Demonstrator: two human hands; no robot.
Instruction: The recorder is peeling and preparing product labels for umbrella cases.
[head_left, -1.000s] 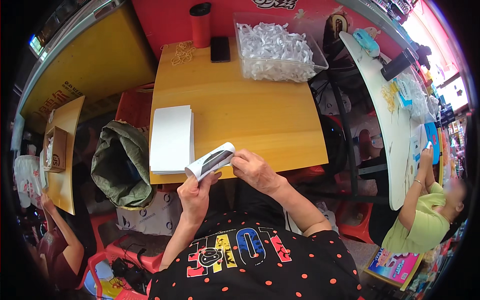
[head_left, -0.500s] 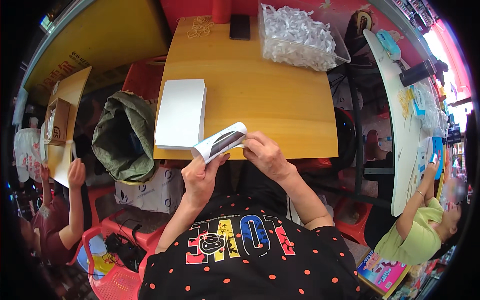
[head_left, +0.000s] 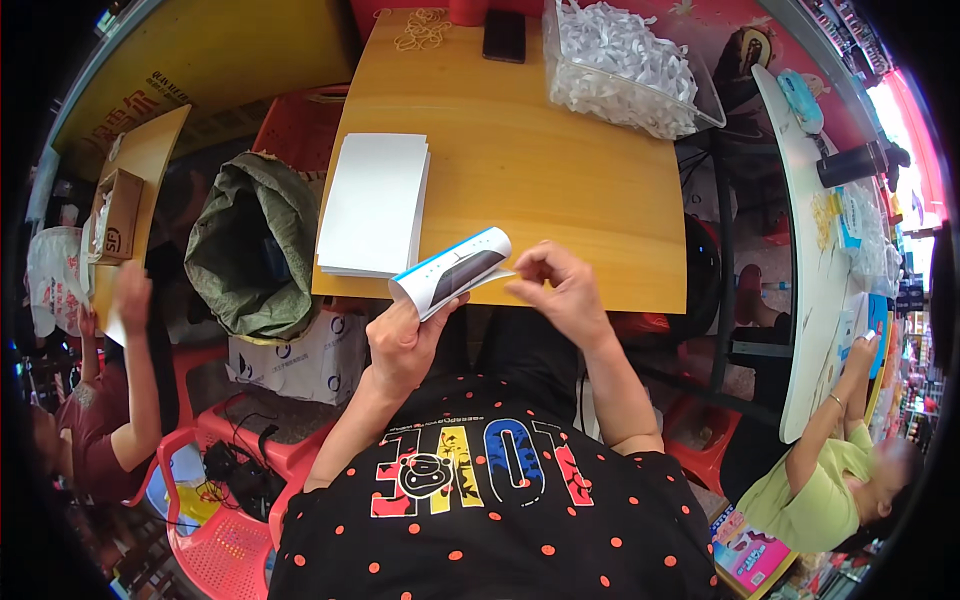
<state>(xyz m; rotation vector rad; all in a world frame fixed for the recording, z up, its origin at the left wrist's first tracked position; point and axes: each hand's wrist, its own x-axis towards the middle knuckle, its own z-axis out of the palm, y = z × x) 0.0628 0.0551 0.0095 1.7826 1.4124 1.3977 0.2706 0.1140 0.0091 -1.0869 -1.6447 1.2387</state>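
My left hand grips a curled white card with a blue edge and a dark panel, rolled into a tube shape, at the near edge of the wooden table. The fingers of my right hand pinch the card's right end. Just left of the card a stack of flat white sheets lies on the table.
A clear tub of white pieces, a black phone and rubber bands sit at the far edge. A green bag rests on a red chair to the left. Other people work at both sides.
The view has shifted downward, so the table sits higher in the picture. My hands keep hold of the curled card, which has stayed at the near edge.
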